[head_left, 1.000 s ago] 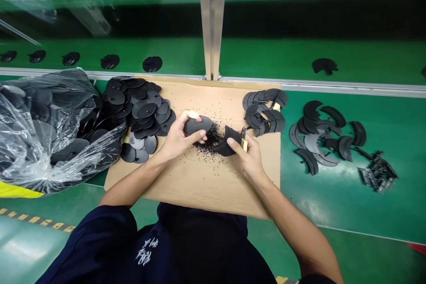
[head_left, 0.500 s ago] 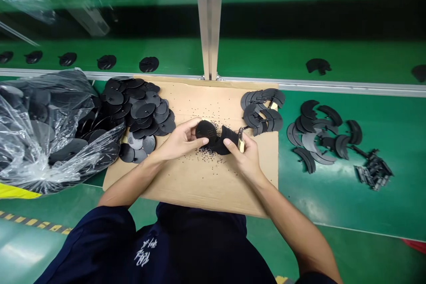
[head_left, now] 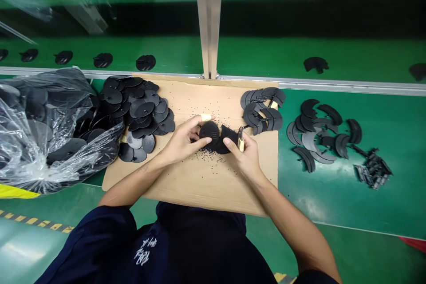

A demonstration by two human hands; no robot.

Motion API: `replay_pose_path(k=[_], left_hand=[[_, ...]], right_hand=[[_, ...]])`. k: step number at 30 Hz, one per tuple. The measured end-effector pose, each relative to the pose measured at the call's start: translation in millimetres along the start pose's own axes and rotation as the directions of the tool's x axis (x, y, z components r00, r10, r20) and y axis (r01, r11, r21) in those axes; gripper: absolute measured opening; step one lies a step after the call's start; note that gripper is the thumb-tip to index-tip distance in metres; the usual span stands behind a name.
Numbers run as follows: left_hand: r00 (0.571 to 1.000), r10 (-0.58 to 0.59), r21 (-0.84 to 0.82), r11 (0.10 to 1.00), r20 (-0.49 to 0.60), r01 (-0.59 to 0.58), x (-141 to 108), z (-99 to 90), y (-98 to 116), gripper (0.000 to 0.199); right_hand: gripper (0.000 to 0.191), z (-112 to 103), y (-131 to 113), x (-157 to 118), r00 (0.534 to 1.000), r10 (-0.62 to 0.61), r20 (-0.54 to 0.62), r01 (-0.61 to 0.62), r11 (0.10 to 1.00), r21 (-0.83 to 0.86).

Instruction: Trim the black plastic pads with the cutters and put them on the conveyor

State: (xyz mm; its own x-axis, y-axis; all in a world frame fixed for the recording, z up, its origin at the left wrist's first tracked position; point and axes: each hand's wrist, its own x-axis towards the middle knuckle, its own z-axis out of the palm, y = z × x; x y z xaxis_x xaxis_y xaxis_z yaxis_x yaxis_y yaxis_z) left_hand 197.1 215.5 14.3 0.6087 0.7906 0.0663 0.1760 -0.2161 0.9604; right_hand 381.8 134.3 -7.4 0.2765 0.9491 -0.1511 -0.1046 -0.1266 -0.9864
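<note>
Between thumb and fingers my left hand grips a round black disc above the cardboard sheet. A strip of yellow tape wraps its index finger. My right hand pinches a curved black plastic piece, which meets or overlaps the disc at its right edge. A small tool with a pale yellow handle and a dark metal end also sits in my right hand, by the index finger. Tiny black bits are scattered on the cardboard beneath both hands.
Loose black discs are heaped at the left, beside a clear plastic bag of more discs. Curved pieces lie at the cardboard's right; more arcs and small black parts lie further right. A metal post stands behind.
My left hand has turned the disc and brought it slightly right, closer over the curved piece. Its taped index finger now shows behind the disc. My right hand has barely moved.
</note>
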Motion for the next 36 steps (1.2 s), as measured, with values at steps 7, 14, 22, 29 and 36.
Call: replay_pose_path(k=[7,14,22,29,36], left_hand=[[0.993,0.103,0.239,0.964,0.057,-0.114,-1.5,4.8,7.7,0.052],[0.985,0.166,0.278,0.945,0.045,-0.172,-1.8,9.9,8.0,0.042],[0.999,0.044,0.087,0.995,0.025,-0.046,-3.6,18.7,-5.6,0.042],[0.994,-0.034,-0.078,0.996,0.101,0.042,-3.3,15.7,-11.2,0.034],[0.955,0.253,0.314,0.904,0.153,-0.290,-6.0,5.0,5.1,0.029]], right_hand=[[0.049,1.7,-5.5,-2.1,0.999,0.029,0.032,-0.029,1.000,0.000],[0.048,0.2,-3.9,-2.1,1.000,0.004,0.004,-0.004,1.000,-0.017],[0.045,1.1,-7.2,-3.3,0.999,-0.038,0.002,0.038,0.999,-0.024],[0.043,0.8,-2.6,-4.5,0.997,-0.073,0.012,0.074,0.989,-0.132],[0.021,-4.6,-7.1,-2.1,0.937,-0.335,0.097,0.349,0.887,-0.304]])
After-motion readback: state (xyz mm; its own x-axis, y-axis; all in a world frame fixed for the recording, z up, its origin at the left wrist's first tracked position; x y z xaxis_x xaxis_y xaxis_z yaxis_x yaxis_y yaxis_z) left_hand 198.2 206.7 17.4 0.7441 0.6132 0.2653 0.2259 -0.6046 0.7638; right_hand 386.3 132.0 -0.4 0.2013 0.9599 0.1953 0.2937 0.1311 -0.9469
